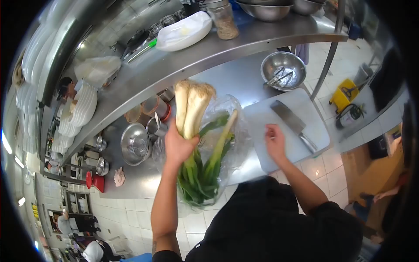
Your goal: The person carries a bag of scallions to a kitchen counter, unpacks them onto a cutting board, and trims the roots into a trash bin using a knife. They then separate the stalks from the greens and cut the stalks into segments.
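My left hand (178, 146) is closed around a bunch of leeks (192, 107), gripping the white shanks with the root ends up. Their green leaves hang down into a clear plastic bag (238, 153). Another leek (226, 135), thinner, lies in the bag to the right of the bunch. My right hand (275, 139) hovers over the white cutting board (262, 115) with its fingers curled in; whether anything is inside them is hidden. A cleaver (290, 118) rests on the board to the right of that hand, its handle toward the near right.
A metal bowl with utensils (283, 70) sits beyond the board. At left are another metal bowl (136, 144), containers and a red scale (95, 181). An overhead steel shelf (183, 65) carries a white dish (185, 31) and a jar (226, 22). Other people are in the background.
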